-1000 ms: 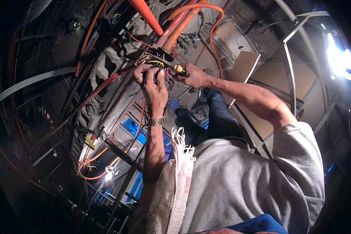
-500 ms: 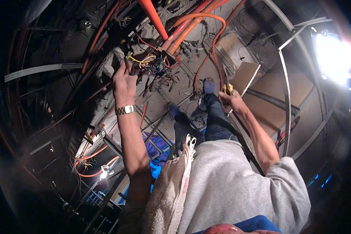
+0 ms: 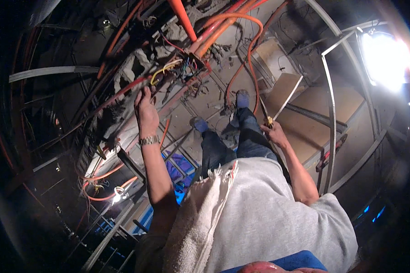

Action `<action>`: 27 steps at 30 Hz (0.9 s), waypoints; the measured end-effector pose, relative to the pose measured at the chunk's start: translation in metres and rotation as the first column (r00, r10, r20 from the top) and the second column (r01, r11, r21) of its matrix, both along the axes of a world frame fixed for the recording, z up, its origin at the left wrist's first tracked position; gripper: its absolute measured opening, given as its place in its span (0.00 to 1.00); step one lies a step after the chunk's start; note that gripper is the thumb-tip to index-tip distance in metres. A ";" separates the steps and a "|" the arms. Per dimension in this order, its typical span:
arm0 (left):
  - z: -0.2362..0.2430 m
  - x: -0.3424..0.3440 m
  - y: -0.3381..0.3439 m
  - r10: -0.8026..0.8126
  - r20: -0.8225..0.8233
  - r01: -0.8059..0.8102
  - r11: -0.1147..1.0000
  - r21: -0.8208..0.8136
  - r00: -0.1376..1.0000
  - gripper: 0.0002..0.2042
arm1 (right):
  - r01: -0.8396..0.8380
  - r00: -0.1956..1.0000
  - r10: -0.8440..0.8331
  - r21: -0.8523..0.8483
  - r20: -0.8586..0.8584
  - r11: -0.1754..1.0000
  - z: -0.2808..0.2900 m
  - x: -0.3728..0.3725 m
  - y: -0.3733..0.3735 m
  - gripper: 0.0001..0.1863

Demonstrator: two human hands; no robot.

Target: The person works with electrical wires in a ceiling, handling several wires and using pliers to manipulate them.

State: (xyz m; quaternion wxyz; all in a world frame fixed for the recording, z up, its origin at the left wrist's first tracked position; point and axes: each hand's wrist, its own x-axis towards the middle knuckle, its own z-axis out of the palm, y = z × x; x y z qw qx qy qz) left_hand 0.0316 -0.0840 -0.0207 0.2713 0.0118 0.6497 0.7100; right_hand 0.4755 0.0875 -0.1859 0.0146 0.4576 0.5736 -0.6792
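Note:
My left hand (image 3: 146, 109), with a metal watch at the wrist, is raised at upper left, its fingertips closed at the end of a yellow wire (image 3: 157, 73). That wire runs from a bundle of coloured wires (image 3: 187, 68) spilling out of a small dark junction box (image 3: 197, 59), where red and orange conduits (image 3: 207, 41) meet. My right hand (image 3: 275, 134) is lower, out to the right beside my thigh, gripping a yellow-handled tool (image 3: 269, 122) that looks like pliers.
Below are my legs (image 3: 249, 136) and debris. Beige boards (image 3: 319, 104) and bent metal channels (image 3: 332, 113) lie to the right near a bright lamp (image 3: 385, 59). A corrugated orange hose (image 3: 248, 59) loops down. Dark framing, cables and a small lamp (image 3: 118, 195) fill the left.
My hands parted from the junction box: the left moved left with the yellow wire, then slightly lower; the right dropped down and right with the tool.

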 end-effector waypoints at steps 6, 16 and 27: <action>-0.026 -0.038 -0.010 0.075 0.145 -0.061 0.993 -0.097 0.987 0.10 | -0.222 0.974 0.212 0.176 0.074 0.959 -0.003 -0.006 0.012 0.13; 0.001 0.003 0.004 -0.067 -0.163 0.026 0.970 -0.242 0.984 0.17 | -0.118 0.978 0.111 0.032 0.178 0.992 -0.014 0.016 0.010 0.13; -0.028 0.013 -0.019 -0.113 -0.167 0.063 0.957 -0.283 0.979 0.24 | -0.202 0.933 0.173 0.061 0.316 0.977 -0.058 0.043 -0.009 0.18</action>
